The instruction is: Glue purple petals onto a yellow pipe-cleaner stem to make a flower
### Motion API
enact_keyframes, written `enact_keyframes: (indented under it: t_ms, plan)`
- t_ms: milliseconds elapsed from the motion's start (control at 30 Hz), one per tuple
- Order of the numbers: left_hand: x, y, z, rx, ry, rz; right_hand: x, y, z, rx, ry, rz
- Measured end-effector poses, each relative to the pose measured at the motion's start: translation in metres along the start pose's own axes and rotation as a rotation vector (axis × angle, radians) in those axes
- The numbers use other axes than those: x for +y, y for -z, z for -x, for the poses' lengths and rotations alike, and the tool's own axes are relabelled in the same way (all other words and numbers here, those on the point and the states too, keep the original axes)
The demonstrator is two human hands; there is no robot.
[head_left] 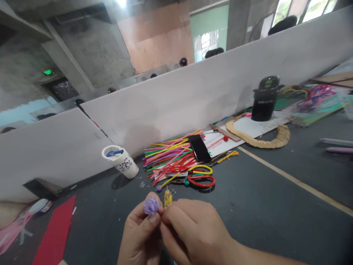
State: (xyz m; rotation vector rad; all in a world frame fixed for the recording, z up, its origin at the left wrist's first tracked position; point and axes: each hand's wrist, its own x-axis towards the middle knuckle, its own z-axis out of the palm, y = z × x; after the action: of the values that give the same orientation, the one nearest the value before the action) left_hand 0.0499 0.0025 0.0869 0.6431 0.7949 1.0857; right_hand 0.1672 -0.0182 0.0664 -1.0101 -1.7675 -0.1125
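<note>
Between the thumb and fingers of my left hand is a small purple flower-like tuft, its frilly side facing up. My right hand is pinched closed right beside it, with fingertips meeting those of the left; whatever they grip is hidden. Just beyond the right fingers a yellow tool with dark specks and a thin pointed tip shows partly; the hand covers the rest. On the table farther off lie red-handled pliers, scissors with yellow and red handles, and a yellow stem with a purple ball.
Colourful pipe cleaners lie in a heap, with a black phone on top. A white cup stands left, a black tumbler back right. A curved cardboard strip, red sheet and white partition surround the workspace.
</note>
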Motion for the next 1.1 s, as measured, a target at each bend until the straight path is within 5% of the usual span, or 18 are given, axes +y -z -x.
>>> enact_keyframes:
  t_ms: [233, 433, 533, 800, 1100]
  plan:
    - [0.001, -0.002, 0.001, -0.002, -0.005, -0.012, -0.001, -0.001, 0.001, -0.019, -0.100, -0.149]
    - [0.006, 0.005, -0.002, -0.059, -0.046, -0.098, -0.001, 0.007, -0.013, -0.292, -0.776, -1.002]
    - [0.010, 0.008, -0.003, -0.130, -0.001, -0.114, 0.002, 0.009, -0.019, -0.349, -0.955, -1.315]
    - [0.017, 0.011, -0.005, -0.203, 0.026, -0.167, 0.007, 0.009, -0.023, -0.420, -1.098, -1.369]
    - [0.012, 0.015, -0.008, -0.203, -0.001, -0.164, 0.009, 0.007, -0.020, -0.439, -1.092, -1.386]
